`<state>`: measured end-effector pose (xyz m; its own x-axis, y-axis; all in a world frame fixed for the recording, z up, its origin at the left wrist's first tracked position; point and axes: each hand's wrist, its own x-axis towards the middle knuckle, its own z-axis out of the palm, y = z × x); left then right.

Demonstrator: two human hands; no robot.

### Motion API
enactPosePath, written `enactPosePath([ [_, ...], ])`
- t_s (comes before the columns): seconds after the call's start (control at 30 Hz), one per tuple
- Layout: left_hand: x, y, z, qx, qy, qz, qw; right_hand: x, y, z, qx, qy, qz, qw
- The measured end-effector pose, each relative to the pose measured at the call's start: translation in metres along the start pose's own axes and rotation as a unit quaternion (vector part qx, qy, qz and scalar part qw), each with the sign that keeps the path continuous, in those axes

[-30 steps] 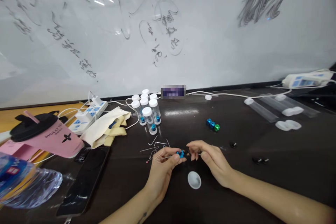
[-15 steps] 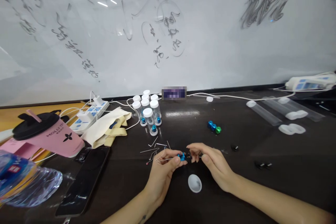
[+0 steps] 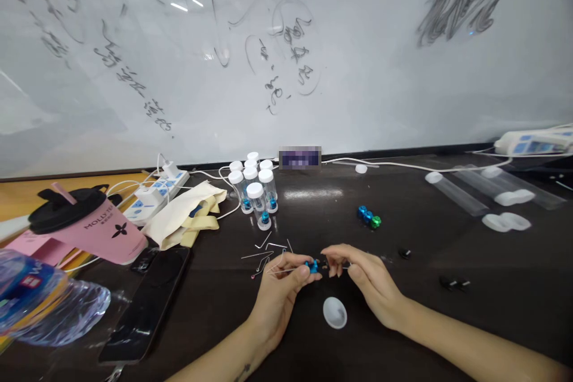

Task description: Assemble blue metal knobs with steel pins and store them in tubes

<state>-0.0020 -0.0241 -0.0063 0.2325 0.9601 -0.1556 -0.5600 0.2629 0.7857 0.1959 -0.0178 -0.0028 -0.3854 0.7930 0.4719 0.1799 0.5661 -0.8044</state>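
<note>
My left hand (image 3: pixel 286 280) pinches a small bright blue metal part (image 3: pixel 312 266) between thumb and fingers, and a thin metal rod (image 3: pixel 283 270) sticks out leftward from the same grip. Just right of the blue part, my right hand (image 3: pixel 362 274) is closed with curled fingers. A short shiny tip shows by its thumb, but what it holds is too small to make out. Below and between the hands lies a small white oval dish (image 3: pixel 335 313). Several bent hex keys and thin wires (image 3: pixel 264 255) are scattered beyond my left hand.
Clear tubes with white caps (image 3: pixel 255 191) stand behind, some holding blue parts. Blue and green pieces (image 3: pixel 367 216) sit to the right, with empty tubes (image 3: pixel 461 194) and black bits (image 3: pixel 454 283) beyond. Left are a phone (image 3: pixel 145 310), a pink cup (image 3: pixel 105 230), a bottle (image 3: pixel 49 301) and a cloth bag (image 3: pixel 179 215).
The whole view has shifted slightly, so things appear a little farther right. Both hands keep nearly the same pose around the blue part.
</note>
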Motion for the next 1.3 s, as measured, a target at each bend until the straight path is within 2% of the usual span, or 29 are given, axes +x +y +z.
enactPosePath([
  [0.9,0.0001,-0.0021,-0.0012,-0.003,-0.011,0.005,1.000,-0.0010,-0.0031,-0.0002,0.008,-0.021,-0.007,1.000],
  [1.3,0.0012,-0.0005,0.0000,-0.004,0.003,0.003,1.000,-0.0020,-0.0008,0.0003,0.012,-0.020,-0.007,1.000],
])
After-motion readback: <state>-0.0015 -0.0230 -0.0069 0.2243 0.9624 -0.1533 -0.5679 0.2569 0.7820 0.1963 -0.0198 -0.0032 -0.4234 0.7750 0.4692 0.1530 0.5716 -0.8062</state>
